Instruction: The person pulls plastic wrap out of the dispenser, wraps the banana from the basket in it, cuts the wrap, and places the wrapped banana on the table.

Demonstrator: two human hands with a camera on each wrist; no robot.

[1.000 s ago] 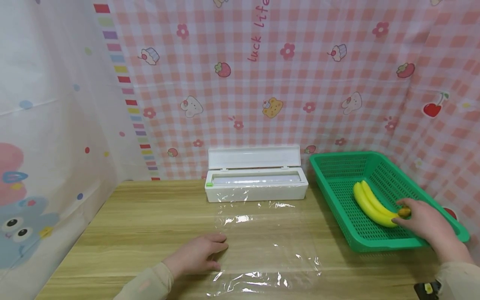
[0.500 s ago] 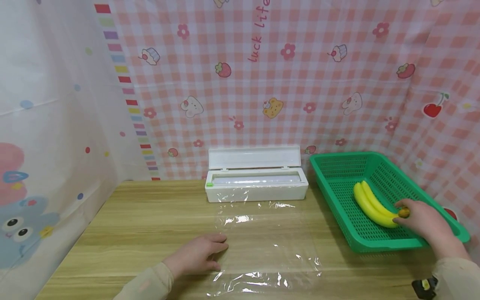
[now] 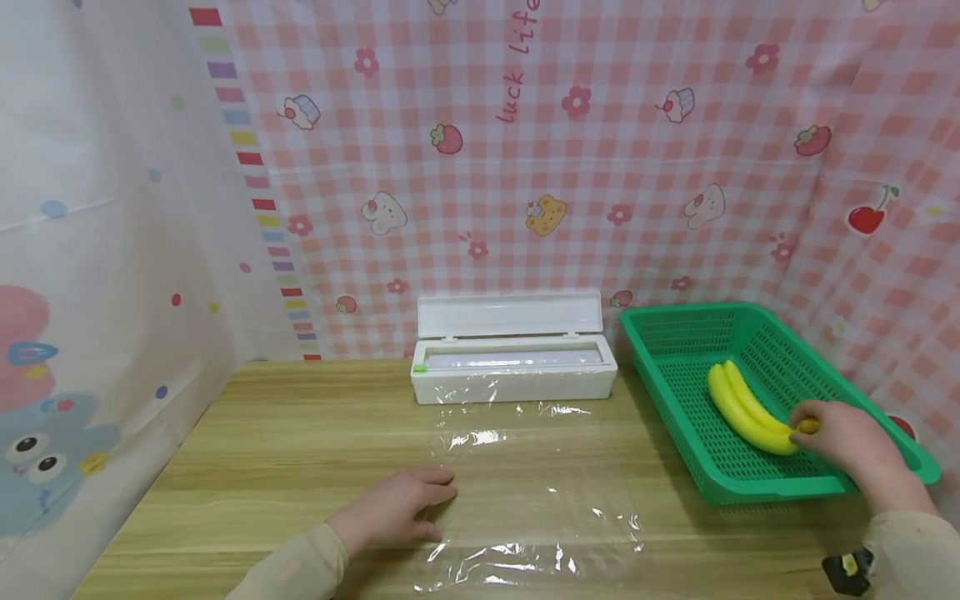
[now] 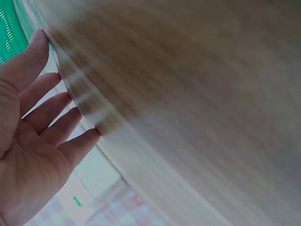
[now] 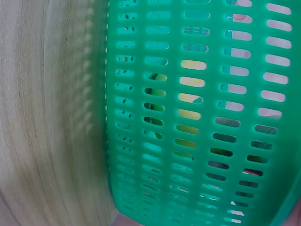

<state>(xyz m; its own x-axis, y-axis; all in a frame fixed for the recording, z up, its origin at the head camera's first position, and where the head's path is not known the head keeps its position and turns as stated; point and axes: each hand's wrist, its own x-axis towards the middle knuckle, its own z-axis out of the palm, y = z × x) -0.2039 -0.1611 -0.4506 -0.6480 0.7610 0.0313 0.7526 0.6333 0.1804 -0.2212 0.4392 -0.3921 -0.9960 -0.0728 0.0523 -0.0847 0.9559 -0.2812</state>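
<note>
A bunch of yellow bananas [image 3: 742,408] lies in the green plastic basket [image 3: 720,483] at the right. My right hand [image 3: 855,437] reaches over the basket's near rim and pinches the brown stem end between thumb and fingers. In the right wrist view the slotted basket wall [image 5: 216,94] hides that hand's fingers; yellow shows through the slots. My left hand [image 3: 397,508] rests at the left edge of a sheet of clear cling film [image 3: 525,500] spread on the table. The left wrist view shows the same hand [image 4: 47,113] with fingers extended, fingertips touching the surface.
The film runs out of a white cling film dispenser [image 3: 517,383] with its lid [image 3: 510,315] raised, against the checked cloth backdrop [image 3: 480,167]. A small black object [image 3: 847,573] lies by the right sleeve [image 3: 911,550]. Wooden tabletop [image 3: 285,450] extends at the left.
My right hand's fingers have closed in a little around the banana stem. The left hand, film and dispenser look the same.
</note>
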